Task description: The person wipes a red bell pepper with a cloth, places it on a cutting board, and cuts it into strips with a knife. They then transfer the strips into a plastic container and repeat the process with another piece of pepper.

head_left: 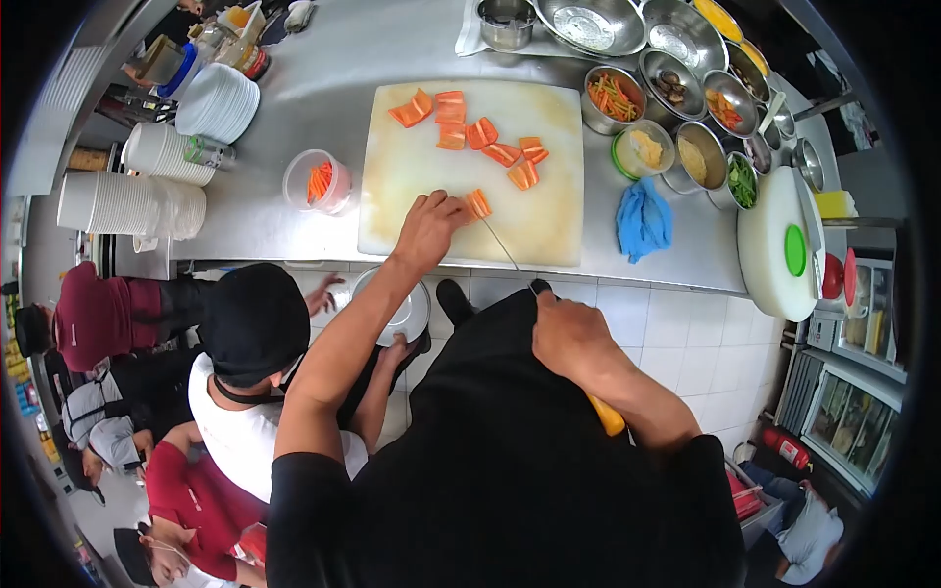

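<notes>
A metal bench runs across the far side, seen from above in a kitchen. On its middle lies a large white cutting board, stained yellowish in places. The left hand has its fingers closed on a small orange-red pepper piece at the board's near edge area, pressed to the surface. The right hand is closed around the grip of a thin knife, its blade pointing far and left, with the tip beside that piece. More pepper pieces lie scattered over the far half of the board (some flat, some curled).

Left of the board stands a clear tub holding orange-red strips. To the right are a crumpled blue cloth, a steel bowl of cut vegetables and a tub of pale yellow food. Near left, a person in a black cap holds a round metal container.
</notes>
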Demonstrator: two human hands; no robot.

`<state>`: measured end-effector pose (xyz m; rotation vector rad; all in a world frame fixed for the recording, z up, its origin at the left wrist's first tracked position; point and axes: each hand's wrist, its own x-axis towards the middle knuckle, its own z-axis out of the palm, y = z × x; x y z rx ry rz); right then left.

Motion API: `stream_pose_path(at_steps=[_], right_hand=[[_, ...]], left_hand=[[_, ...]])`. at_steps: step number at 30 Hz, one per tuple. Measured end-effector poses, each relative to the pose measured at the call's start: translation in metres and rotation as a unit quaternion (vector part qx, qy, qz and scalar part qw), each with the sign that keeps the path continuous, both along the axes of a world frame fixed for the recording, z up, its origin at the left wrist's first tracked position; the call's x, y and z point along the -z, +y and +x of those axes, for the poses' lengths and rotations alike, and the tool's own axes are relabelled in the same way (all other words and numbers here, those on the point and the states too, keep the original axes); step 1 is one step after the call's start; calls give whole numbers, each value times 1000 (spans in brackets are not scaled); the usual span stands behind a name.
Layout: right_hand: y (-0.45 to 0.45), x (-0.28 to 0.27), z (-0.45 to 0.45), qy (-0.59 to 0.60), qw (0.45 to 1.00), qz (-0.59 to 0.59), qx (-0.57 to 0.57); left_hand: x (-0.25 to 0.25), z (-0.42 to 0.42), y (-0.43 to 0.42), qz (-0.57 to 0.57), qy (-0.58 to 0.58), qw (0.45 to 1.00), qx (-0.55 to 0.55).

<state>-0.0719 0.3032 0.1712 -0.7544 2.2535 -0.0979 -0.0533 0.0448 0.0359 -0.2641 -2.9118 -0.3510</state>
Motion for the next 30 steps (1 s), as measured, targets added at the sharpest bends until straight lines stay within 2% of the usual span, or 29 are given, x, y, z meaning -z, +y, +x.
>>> stream_pose_path(at_steps=[3, 7, 11, 13, 19, 23, 25, 30], right_hand=[[-25, 19, -14, 40, 994, -94, -28], [-34, 32, -17, 24, 997, -69, -32], [5, 9, -1, 6, 999, -45, -21], [10, 0, 2, -17, 1000, 2, -13], [-15, 9, -9, 28, 995, -84, -51], [-41, 17, -13, 20, 996, -79, -34], [-53, 28, -14, 51, 991, -110, -49], [-59, 33, -15, 57, 992, -101, -42]], left_hand=[[2, -4, 0, -13, -1, 1000, 3], [3, 0, 0, -2, -9, 1000, -2], [4, 11, -2, -1, -3, 1000, -18], [-3, 17, -1, 55, -36, 998, -6], [-1, 12, -8, 84, -50, 995, 20], [-4, 9, -8, 70, -49, 996, 30], [-6, 8, -8, 109, -36, 993, 35], [-6, 7, -9, 114, -28, 992, 38]])
